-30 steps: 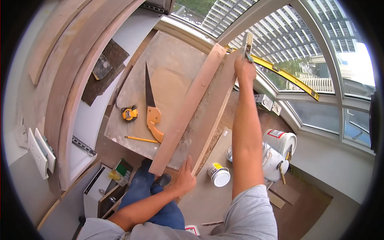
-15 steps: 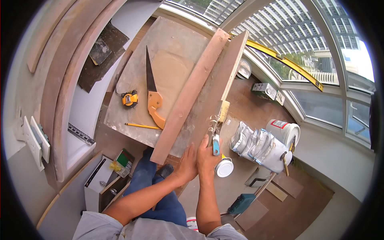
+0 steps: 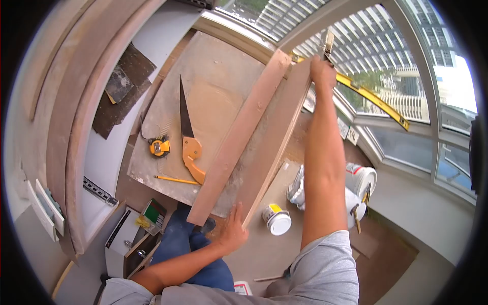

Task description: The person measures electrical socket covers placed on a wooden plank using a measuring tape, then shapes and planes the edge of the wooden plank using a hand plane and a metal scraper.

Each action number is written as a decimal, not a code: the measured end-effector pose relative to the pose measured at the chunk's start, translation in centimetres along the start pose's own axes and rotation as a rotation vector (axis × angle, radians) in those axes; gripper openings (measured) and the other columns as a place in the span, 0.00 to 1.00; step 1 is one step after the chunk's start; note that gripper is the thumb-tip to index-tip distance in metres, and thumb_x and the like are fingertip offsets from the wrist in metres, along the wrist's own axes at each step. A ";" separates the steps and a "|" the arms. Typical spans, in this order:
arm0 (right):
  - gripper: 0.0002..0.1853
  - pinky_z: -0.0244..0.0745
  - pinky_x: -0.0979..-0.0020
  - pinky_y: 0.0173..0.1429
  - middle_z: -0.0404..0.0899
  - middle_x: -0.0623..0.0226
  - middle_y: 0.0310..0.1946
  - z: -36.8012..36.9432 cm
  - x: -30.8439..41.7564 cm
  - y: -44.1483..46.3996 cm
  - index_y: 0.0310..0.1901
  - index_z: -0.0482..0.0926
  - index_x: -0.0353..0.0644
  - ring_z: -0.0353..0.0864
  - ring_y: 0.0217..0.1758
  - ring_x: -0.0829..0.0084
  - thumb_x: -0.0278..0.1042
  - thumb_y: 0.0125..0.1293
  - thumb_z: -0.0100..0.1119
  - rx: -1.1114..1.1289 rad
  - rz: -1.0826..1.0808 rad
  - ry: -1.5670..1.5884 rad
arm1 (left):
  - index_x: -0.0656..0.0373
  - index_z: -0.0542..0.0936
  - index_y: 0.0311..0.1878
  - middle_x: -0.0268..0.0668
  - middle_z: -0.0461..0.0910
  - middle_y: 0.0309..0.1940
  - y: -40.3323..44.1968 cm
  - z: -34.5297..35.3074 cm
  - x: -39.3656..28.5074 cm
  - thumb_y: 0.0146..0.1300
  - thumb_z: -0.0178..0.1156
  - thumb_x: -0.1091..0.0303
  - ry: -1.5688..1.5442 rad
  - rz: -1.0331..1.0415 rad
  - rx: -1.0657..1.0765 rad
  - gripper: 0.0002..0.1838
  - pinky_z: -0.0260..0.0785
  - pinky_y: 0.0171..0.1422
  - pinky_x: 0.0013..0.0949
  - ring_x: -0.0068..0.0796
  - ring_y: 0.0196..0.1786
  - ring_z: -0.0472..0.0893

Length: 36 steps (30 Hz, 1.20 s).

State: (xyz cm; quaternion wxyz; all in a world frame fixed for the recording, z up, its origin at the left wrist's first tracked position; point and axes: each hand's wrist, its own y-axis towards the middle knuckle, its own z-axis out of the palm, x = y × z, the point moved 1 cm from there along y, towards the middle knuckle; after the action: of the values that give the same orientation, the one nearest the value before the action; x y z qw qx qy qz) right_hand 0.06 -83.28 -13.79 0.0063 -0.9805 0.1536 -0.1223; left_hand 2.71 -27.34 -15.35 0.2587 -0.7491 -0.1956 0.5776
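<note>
From here I see the right hand (image 3: 323, 73) closed around a tool (image 3: 328, 43), left hand (image 3: 233, 233) open-fingered against the board (image 3: 274, 137); the yellow tub label (image 3: 275, 209) is unreadable.

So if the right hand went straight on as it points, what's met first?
Likely the window pane, held tool leading; depth is unclear, so the yellow spirit level could come first.

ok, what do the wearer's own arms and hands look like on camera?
Left hand and right hand are ungloved. Light grey short sleeves, left sleeve and right sleeve, leave the forearms uncovered. No watch, band or cable shows on either wrist.
</note>
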 end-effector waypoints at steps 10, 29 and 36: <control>0.23 0.81 0.43 0.50 0.84 0.36 0.38 -1.6 -8.6 -19.1 0.48 0.81 0.39 0.85 0.43 0.36 0.54 0.69 0.56 -0.039 -0.163 0.047 | 0.68 0.47 0.80 0.66 0.55 0.75 -0.4 1.7 1.1 0.58 0.57 0.76 0.040 0.053 -0.079 0.47 0.50 0.83 0.53 0.67 0.78 0.56; 0.36 0.73 0.52 0.68 0.81 0.41 0.58 -0.5 -1.1 -6.1 0.59 0.81 0.32 0.81 0.63 0.45 0.62 0.68 0.49 -0.002 -0.029 -0.018 | 0.71 0.47 0.79 0.68 0.55 0.75 -0.1 0.8 0.5 0.57 0.57 0.76 0.014 0.022 -0.030 0.47 0.51 0.83 0.52 0.66 0.78 0.56; 0.35 0.72 0.52 0.69 0.80 0.42 0.60 -1.5 -3.2 -7.3 0.59 0.81 0.35 0.79 0.65 0.47 0.62 0.70 0.48 0.063 -0.066 0.030 | 0.72 0.47 0.79 0.70 0.55 0.75 0.0 2.2 0.9 0.57 0.57 0.77 0.028 0.072 -0.083 0.47 0.51 0.83 0.50 0.66 0.78 0.56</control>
State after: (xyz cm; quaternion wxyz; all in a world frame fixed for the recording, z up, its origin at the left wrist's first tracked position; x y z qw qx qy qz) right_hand -1.10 -75.33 -12.71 0.0308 -0.9824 0.1172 -0.1421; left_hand 0.80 -26.41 -16.48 0.2090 -0.7737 -0.1889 0.5675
